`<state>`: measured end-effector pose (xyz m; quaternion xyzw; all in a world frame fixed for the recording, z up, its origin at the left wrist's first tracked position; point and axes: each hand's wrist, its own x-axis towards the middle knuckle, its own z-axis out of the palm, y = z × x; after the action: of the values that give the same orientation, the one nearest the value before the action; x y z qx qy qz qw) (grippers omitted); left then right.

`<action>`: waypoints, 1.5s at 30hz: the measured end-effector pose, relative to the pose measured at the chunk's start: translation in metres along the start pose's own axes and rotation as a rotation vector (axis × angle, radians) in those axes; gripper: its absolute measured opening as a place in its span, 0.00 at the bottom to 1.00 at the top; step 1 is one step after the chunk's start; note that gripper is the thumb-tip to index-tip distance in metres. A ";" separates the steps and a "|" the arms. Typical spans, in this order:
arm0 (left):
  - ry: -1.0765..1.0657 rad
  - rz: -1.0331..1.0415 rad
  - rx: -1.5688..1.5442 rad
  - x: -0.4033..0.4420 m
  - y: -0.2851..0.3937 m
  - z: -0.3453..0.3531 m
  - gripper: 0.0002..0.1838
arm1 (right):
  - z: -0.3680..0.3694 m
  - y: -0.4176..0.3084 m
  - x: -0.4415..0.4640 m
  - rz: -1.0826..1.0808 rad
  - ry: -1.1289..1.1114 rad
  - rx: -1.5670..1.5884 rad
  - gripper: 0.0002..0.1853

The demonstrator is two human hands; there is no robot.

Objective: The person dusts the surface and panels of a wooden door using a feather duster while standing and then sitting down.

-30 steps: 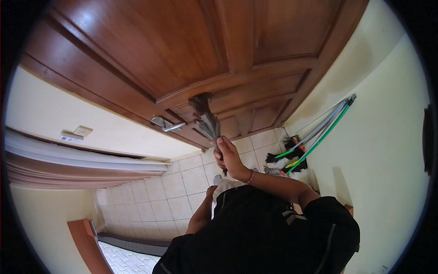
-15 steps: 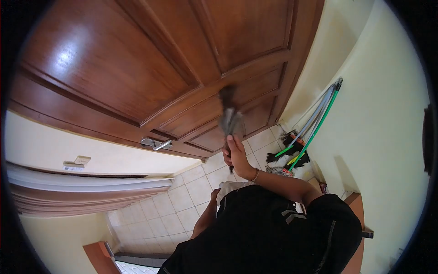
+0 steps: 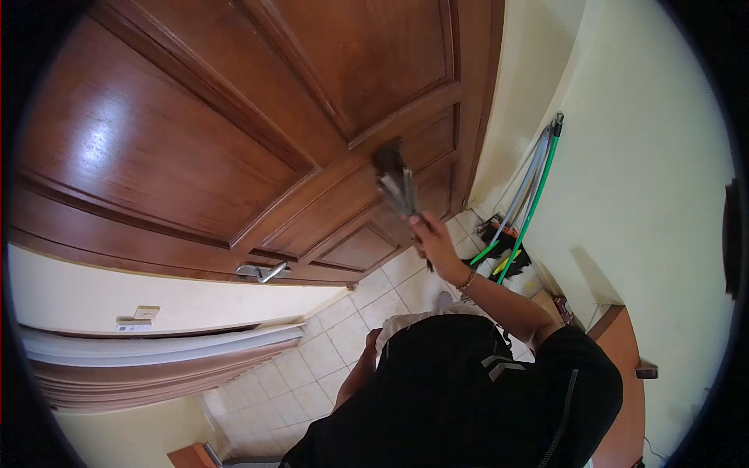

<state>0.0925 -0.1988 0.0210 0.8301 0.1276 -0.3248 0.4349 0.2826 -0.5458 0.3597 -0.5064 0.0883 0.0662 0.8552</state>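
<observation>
My right hand [image 3: 438, 243] is closed around the handle of a duster [image 3: 399, 187]. The duster has a dark, bushy head and a greyish section just above my fingers; motion blurs it a little. Its head is up against or very near the lower panels of a brown wooden door [image 3: 328, 175]; whether it touches, I cannot tell. My left hand [image 3: 372, 340] hangs low beside my light shorts [image 3: 402, 321], partly behind my black shirt, and its fingers do not show clearly.
A metal door handle [image 3: 264, 271] sticks out at the door's edge. Brooms with green and grey sticks [image 3: 538, 183] lean in the corner on the right. Pale floor tiles [image 3: 335, 316] lie below. A curtain [image 3: 156, 370] hangs at left, and a wooden cabinet [image 3: 620, 351] stands at right.
My right hand has shifted right and a little lower with the duster, which now tilts more to the left. My view has turned slightly, so the door and brooms appear farther left.
</observation>
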 end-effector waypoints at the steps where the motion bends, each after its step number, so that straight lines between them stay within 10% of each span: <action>1: -0.003 -0.001 -0.004 0.000 0.001 -0.001 0.19 | -0.006 -0.005 0.003 -0.015 0.093 0.059 0.13; 36: 0.014 -0.198 -0.474 -0.021 0.010 0.006 0.17 | -0.083 -0.001 0.070 0.062 0.464 0.341 0.14; 39: 0.036 0.139 -0.072 -0.018 -0.008 0.003 0.18 | -0.073 -0.001 0.064 -0.246 0.474 0.237 0.13; 45: -0.045 0.080 0.195 -0.021 0.009 -0.002 0.18 | -0.086 0.004 0.115 -0.024 0.490 0.307 0.12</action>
<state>0.0819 -0.2007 0.0417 0.8654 0.0522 -0.3366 0.3675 0.3870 -0.6168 0.2905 -0.3730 0.2951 -0.0825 0.8758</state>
